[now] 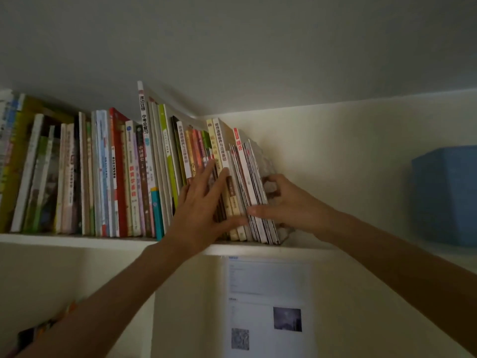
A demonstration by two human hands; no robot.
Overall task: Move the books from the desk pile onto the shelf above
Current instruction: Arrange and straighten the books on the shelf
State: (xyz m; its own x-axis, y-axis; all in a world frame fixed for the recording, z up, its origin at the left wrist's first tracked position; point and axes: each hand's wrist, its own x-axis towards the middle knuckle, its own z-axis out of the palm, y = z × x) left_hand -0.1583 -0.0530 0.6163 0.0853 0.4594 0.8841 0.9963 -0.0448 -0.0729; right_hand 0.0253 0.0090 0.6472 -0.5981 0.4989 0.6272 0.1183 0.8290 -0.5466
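Note:
A long row of upright books (103, 177) fills the white shelf (77, 240) from the far left to its middle. My left hand (204, 205) lies flat with spread fingers against the spines near the row's right end. At that end stands a bundle of thin books (254, 182), leaning slightly left. My right hand (281, 200) grips this bundle, thumb on the spines and fingers curled round its right side. The desk pile is out of view.
A blue box (446, 195) stands on the shelf at the far right, with bare shelf between it and the books. The ceiling sits close above the tallest books. A printed sheet (268, 301) is stuck on the wall below the shelf.

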